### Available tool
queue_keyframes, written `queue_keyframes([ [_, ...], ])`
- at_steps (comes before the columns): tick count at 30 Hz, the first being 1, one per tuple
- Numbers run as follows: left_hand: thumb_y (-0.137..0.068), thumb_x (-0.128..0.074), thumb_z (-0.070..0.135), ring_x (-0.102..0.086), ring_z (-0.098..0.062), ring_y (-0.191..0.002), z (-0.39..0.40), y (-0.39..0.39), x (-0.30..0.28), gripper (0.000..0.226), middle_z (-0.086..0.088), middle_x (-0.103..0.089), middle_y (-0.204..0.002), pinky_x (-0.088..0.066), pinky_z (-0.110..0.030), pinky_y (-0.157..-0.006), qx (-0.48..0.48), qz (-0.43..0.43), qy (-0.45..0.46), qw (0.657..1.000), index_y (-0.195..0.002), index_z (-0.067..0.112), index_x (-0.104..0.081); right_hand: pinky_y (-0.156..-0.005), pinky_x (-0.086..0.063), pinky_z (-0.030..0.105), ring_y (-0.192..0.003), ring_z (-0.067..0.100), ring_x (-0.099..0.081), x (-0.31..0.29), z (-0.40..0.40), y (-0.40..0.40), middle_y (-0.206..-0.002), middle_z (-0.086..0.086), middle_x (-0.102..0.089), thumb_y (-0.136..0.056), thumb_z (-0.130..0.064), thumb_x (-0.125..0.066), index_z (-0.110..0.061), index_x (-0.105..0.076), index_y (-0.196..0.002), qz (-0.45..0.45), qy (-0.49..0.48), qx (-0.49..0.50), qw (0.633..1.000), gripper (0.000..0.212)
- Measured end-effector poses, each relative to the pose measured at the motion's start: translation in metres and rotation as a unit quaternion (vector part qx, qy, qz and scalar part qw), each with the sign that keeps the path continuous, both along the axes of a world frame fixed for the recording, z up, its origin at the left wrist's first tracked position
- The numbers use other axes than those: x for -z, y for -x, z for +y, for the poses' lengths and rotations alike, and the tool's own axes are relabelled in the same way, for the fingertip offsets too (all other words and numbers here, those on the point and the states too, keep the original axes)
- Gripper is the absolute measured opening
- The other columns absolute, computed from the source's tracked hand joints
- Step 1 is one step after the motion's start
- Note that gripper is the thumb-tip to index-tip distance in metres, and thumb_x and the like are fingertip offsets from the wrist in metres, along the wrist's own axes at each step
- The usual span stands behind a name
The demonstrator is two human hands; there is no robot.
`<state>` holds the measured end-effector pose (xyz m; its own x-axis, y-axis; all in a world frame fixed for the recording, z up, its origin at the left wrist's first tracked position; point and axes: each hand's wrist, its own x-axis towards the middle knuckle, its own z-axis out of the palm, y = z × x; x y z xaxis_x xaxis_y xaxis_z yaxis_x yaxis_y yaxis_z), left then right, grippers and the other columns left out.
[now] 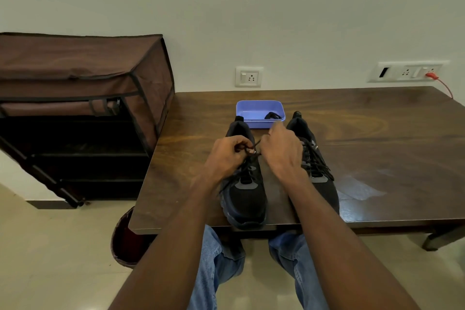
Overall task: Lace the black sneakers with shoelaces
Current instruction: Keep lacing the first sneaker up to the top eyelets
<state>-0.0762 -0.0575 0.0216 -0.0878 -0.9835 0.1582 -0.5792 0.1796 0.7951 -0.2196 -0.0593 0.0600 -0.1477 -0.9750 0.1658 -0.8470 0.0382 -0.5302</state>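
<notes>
Two black sneakers stand side by side on the wooden table (377, 148), toes toward me. Over the left sneaker (245, 196), my left hand (227, 156) pinches a black shoelace (250, 148) above the upper eyelets. My right hand (283, 150) hovers just right of it, fingers curled around the lace's other end. The lace runs down into the left sneaker's eyelets. The right sneaker (318, 176) shows a lace crossed through its eyelets; my right hand and forearm cover part of it.
A blue plastic tray (259, 112) holding a dark item sits behind the sneakers. A brown fabric shoe rack (83, 108) stands left of the table. Wall sockets (249, 77) and a red cable (442, 84) are behind. A round basket (125, 239) sits on the floor.
</notes>
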Motion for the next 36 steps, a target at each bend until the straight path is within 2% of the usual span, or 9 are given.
queue_keyframes([
  [3, -0.089, -0.063, 0.001, -0.068, -0.015, -0.075, 0.000, 0.002, -0.003, 0.017, -0.003, -0.074, -0.087, -0.051, -0.015, -0.061, -0.047, 0.015, 0.021, 0.999, -0.097, 0.012, -0.074, -0.064, -0.039, 0.038, -0.076, 0.032, -0.058, 0.008, -0.008, -0.016, -0.081, 0.004, -0.055, -0.097, -0.009, -0.048, -0.012, -0.040, -0.131, -0.025, 0.042, -0.069, 0.996, 0.035],
  [6, -0.086, -0.058, -0.001, -0.061, -0.006, -0.065, 0.001, -0.002, -0.004, 0.023, -0.001, -0.073, -0.081, -0.042, -0.008, -0.055, -0.101, 0.003, 0.049, 0.994, -0.095, 0.011, -0.075, -0.077, -0.051, 0.045, -0.092, 0.032, -0.062, 0.016, -0.016, -0.026, -0.101, 0.008, -0.067, -0.093, -0.011, -0.055, -0.019, -0.028, -0.148, -0.081, -0.056, -0.145, 0.985, 0.062],
  [10, -0.087, -0.058, 0.003, -0.062, -0.007, -0.069, 0.003, 0.000, -0.007, 0.022, 0.000, -0.073, -0.082, -0.042, -0.008, -0.057, -0.132, 0.001, 0.057, 0.990, -0.096, 0.013, -0.075, -0.095, -0.051, 0.047, -0.114, 0.029, -0.061, 0.021, -0.015, -0.026, -0.124, 0.008, -0.066, -0.091, -0.010, -0.061, -0.016, -0.044, -0.143, -0.069, -0.089, -0.169, 0.979, 0.055],
  [14, -0.089, -0.056, 0.003, -0.063, -0.013, -0.073, 0.002, 0.003, -0.009, 0.025, -0.002, -0.073, -0.083, -0.041, -0.012, -0.057, -0.152, -0.014, 0.024, 0.988, -0.097, 0.014, -0.076, -0.083, -0.055, 0.047, -0.091, 0.026, -0.066, 0.023, -0.015, -0.022, -0.100, 0.007, -0.071, -0.091, -0.008, -0.058, -0.015, -0.067, -0.112, -0.046, -0.011, -0.147, 0.988, 0.024],
  [17, -0.092, -0.051, 0.001, -0.062, -0.018, -0.076, -0.001, 0.006, -0.005, 0.025, -0.005, -0.069, -0.084, -0.039, -0.016, -0.055, -0.099, -0.061, -0.042, 0.992, -0.093, 0.013, -0.073, -0.076, -0.054, 0.046, -0.080, 0.026, -0.061, 0.024, -0.011, -0.022, -0.094, 0.007, -0.063, -0.093, -0.010, -0.052, -0.011, -0.068, -0.095, -0.026, 0.011, -0.137, 0.990, 0.016],
  [21, -0.095, -0.049, 0.003, -0.062, -0.017, -0.074, -0.002, 0.004, -0.004, 0.025, -0.001, -0.067, -0.082, -0.045, -0.022, -0.058, -0.082, -0.050, -0.052, 0.994, -0.094, 0.014, -0.071, -0.073, -0.051, 0.041, -0.081, 0.025, -0.060, 0.021, -0.008, -0.021, -0.090, 0.004, -0.062, -0.095, -0.016, -0.051, -0.013, -0.065, -0.094, -0.019, 0.016, -0.111, 0.994, 0.014],
  [26, -0.095, -0.055, 0.004, -0.039, -0.005, -0.041, -0.005, 0.000, -0.007, 0.045, 0.003, -0.048, -0.049, -0.030, -0.021, -0.044, -0.087, 0.017, -0.058, 0.994, -0.051, 0.016, -0.049, -0.079, -0.053, 0.043, -0.091, 0.028, -0.065, 0.018, -0.006, -0.021, -0.100, 0.006, -0.071, -0.096, -0.015, -0.050, -0.018, -0.067, -0.110, -0.036, 0.011, -0.090, 0.995, 0.022],
  [31, -0.101, -0.054, 0.021, -0.050, -0.013, -0.056, -0.004, -0.004, -0.009, 0.037, -0.018, -0.059, -0.065, -0.039, -0.025, -0.051, -0.101, 0.127, -0.091, 0.982, -0.074, -0.004, -0.062, -0.056, -0.055, 0.033, -0.058, 0.014, -0.064, 0.012, -0.010, -0.020, -0.096, -0.003, -0.068, -0.098, -0.026, -0.055, -0.026, -0.055, -0.118, -0.213, -0.136, -0.120, 0.960, 0.020],
  [36, -0.102, -0.053, 0.024, -0.055, -0.001, -0.046, 0.001, -0.008, -0.013, 0.036, -0.002, -0.063, -0.062, -0.041, -0.018, -0.047, -0.151, 0.195, -0.085, 0.965, -0.072, 0.010, -0.065, -0.065, -0.052, 0.025, -0.065, 0.006, -0.066, 0.008, -0.015, -0.007, -0.071, -0.004, -0.069, -0.090, -0.029, -0.069, -0.017, -0.064, -0.106, -0.188, -0.084, -0.125, 0.971, 0.020],
])
